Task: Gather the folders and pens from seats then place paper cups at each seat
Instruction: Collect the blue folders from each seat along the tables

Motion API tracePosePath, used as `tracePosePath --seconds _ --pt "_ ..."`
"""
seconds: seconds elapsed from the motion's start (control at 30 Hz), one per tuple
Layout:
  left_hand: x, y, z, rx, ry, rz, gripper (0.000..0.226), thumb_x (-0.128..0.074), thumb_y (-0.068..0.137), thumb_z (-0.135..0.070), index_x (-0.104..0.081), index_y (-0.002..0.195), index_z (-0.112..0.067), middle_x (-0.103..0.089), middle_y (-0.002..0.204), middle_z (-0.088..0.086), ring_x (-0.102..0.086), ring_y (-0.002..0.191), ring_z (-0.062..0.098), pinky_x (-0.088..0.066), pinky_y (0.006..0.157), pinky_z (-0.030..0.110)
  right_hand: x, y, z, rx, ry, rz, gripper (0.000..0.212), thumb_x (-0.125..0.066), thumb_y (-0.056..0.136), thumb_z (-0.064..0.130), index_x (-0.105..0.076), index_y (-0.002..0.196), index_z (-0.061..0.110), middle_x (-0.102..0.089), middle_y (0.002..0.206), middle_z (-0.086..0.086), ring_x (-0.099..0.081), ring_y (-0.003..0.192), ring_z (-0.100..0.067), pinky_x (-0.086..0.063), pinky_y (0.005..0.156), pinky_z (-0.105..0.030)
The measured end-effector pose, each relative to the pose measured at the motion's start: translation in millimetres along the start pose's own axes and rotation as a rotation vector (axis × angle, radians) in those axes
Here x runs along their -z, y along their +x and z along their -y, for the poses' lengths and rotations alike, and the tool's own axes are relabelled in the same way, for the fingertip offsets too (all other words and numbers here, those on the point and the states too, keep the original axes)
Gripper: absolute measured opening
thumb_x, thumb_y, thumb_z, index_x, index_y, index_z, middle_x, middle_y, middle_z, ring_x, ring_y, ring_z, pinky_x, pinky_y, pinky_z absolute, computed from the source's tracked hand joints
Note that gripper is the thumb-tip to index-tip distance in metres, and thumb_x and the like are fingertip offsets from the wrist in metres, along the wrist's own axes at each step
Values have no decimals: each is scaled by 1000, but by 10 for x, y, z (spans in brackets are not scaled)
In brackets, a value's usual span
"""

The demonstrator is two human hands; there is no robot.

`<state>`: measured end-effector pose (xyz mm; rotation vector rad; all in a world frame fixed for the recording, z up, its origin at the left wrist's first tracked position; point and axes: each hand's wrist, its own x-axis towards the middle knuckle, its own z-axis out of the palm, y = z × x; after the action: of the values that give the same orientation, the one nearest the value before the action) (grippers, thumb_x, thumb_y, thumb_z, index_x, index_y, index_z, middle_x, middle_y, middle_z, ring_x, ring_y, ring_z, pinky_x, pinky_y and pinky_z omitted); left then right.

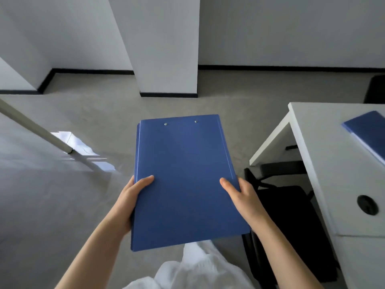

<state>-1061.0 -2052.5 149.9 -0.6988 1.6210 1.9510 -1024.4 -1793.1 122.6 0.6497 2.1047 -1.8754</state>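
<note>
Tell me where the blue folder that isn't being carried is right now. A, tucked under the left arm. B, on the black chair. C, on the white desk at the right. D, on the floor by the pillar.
C: a second blue folder lies flat on the white desk at the right edge of the view, apart from the stack of folders that the left hand and right hand grip.
</note>
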Motion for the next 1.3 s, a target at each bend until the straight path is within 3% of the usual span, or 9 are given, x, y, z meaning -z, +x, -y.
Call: tracePosePath --seconds 0.17,0.3,0.43,0.53,0.73,0.87,1.03,1.2,1.3 --pt "-407 675 -574 71 69 26 32 -59 90 -22 -62 121 -17 -75 107 8 -73 89 28 -56 72 37 279 776 374 16 -123 -119 24 -65 86 41 -68 82 17 -72 78 2 -68 70 -12 -50 60 -22" --pt "-761 1165 -866 58 101 -36 29 -64 88 -29 -66 113 -14 -76 96 9 -74 77 27 -56 59 32 379 1246 561 40 -98 -189 29 -67 86 35 -57 65 18 -56 53 10 -50 45 -1 -36 44 -10" --pt "-1066 1743 -1249 8 151 9 28 -69 87 -29 -67 109 -13 -77 92 6 -75 74 23 -57 53 30 506 1733 737 11 -61 -257 25 -66 87 38 -65 81 13 -70 76 -3 -66 68 -14 -47 55 -18" --pt "-1262 2240 -1611 17 197 54 30 -70 86 -30 -67 109 -11 -77 93 7 -75 76 24 -57 55 31 574 2172 922 -16 -13 -292 30 -65 87 40 -65 83 10 -70 83 -10 -67 76 -25 -50 61 -29" --pt "-1661 3255 -2526 27 302 189 28 -70 86 -28 -67 109 -12 -77 98 8 -75 77 24 -59 59 34 668 3047 1439 -82 80 -349 29 -63 86 46 -69 91 18 -74 89 3 -71 82 -15 -58 79 -42" --pt "-2016 3812 -3083 29 364 305 25 -68 88 -26 -67 108 -11 -77 94 7 -74 74 23 -59 55 33 770 3475 1770 -118 154 -382 30 -59 89 45 -67 101 18 -73 99 5 -71 88 -11 -57 85 -40" --pt "-2495 4320 -3467 31 420 434 24 -66 88 -25 -66 109 -13 -77 96 5 -75 79 23 -59 58 34 989 3816 2036 -148 309 -468 26 -55 93 41 -67 102 21 -74 97 8 -71 82 -6 -54 64 -19" --pt "-3127 4755 -3723 23 467 528 24 -67 88 -25 -66 110 -16 -76 102 6 -74 84 26 -58 67 39 1293 4156 2088 -228 402 -593 38 -50 93 50 -68 107 19 -73 103 4 -70 93 -15 -54 85 -35" --pt "-3534 4977 -3817 22 486 562 25 -66 88 -25 -65 112 -16 -76 101 5 -74 83 25 -58 62 37 1562 4319 2057 -260 485 -661 43 -42 96 50 -70 99 17 -74 95 5 -69 88 -14 -53 82 -33"
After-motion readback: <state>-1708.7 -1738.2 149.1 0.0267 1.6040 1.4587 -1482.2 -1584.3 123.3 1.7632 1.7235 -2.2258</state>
